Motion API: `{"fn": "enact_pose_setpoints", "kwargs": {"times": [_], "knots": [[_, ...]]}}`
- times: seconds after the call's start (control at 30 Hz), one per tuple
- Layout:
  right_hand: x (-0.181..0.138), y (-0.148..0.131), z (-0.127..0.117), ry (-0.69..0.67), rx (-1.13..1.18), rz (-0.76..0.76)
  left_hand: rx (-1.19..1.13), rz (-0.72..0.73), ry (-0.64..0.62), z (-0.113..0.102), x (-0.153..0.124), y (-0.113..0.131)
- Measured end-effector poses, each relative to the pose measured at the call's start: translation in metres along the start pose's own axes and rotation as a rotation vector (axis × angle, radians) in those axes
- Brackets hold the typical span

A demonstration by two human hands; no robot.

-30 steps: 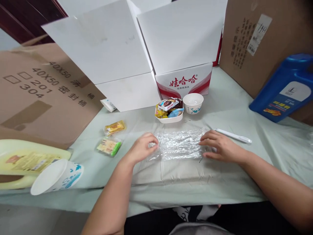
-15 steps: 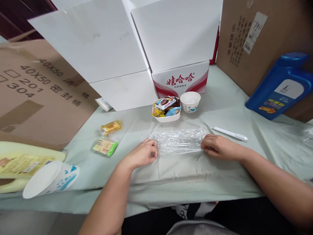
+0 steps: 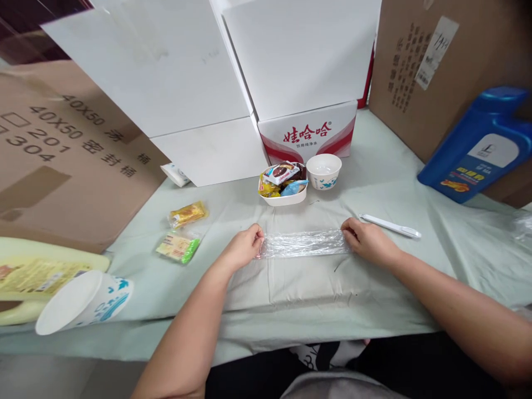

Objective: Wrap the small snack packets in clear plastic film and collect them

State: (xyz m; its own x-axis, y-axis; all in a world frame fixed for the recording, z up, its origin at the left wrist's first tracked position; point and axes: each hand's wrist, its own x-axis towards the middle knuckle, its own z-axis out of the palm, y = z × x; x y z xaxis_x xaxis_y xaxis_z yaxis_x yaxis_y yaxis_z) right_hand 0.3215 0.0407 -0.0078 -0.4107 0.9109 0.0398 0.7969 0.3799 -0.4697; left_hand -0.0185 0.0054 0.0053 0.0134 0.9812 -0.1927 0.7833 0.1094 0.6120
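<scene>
A crinkled strip of clear plastic film point(image 3: 303, 244) stretches across the cloth in front of me. My left hand point(image 3: 247, 245) pinches its left end, fingers closed. At the opposite end my right hand point(image 3: 366, 239) is closed on the film too. Just beyond the right hand lies a white pen-like stick point(image 3: 390, 226); I cannot make out its exact kind. Behind the film stand a white dish point(image 3: 286, 200) of wrapped snacks point(image 3: 282, 176) and a white paper bowl point(image 3: 324, 176) with a blue print.
Two packaged snacks, one yellow point(image 3: 188, 214) and one green-edged point(image 3: 178, 247), lie on the left. A paper cup point(image 3: 85, 302) tilts beside a pale yellow bottle point(image 3: 50, 274). A blue bottle point(image 3: 469, 149) leans at right. White boxes point(image 3: 307, 133) and cardboard boxes point(image 3: 70, 149) stand behind.
The film has become a narrower strip, its far edge now nearer to me. Both hands keep hold of the ends, and my left hand has shifted slightly left and away from me.
</scene>
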Motion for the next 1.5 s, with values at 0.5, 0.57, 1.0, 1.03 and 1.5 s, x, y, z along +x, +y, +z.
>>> {"fn": "enact_pose_setpoints", "kwargs": {"times": [0.5, 0.57, 1.0, 1.03, 1.5], "knots": [[0.001, -0.004, 0.012, 0.111, -0.350, 0.013, 0.443, -0.220, 0.257, -0.008, 0.002, 0.003], [0.000, -0.003, 0.009, 0.210, -0.322, -0.082, 0.471, -0.184, 0.396, -0.010, -0.001, 0.005], [0.001, 0.015, -0.003, -0.011, -0.140, -0.428, 0.600, 0.160, 0.123, 0.006, -0.004, 0.011], [-0.001, 0.016, -0.007, -0.056, -0.124, -0.455, 0.622, 0.168, 0.152, 0.007, -0.004, 0.013], [-0.040, -0.033, -0.041, -0.371, 0.288, -0.717, 0.276, 0.764, -0.137, 0.080, -0.049, 0.067]]}}
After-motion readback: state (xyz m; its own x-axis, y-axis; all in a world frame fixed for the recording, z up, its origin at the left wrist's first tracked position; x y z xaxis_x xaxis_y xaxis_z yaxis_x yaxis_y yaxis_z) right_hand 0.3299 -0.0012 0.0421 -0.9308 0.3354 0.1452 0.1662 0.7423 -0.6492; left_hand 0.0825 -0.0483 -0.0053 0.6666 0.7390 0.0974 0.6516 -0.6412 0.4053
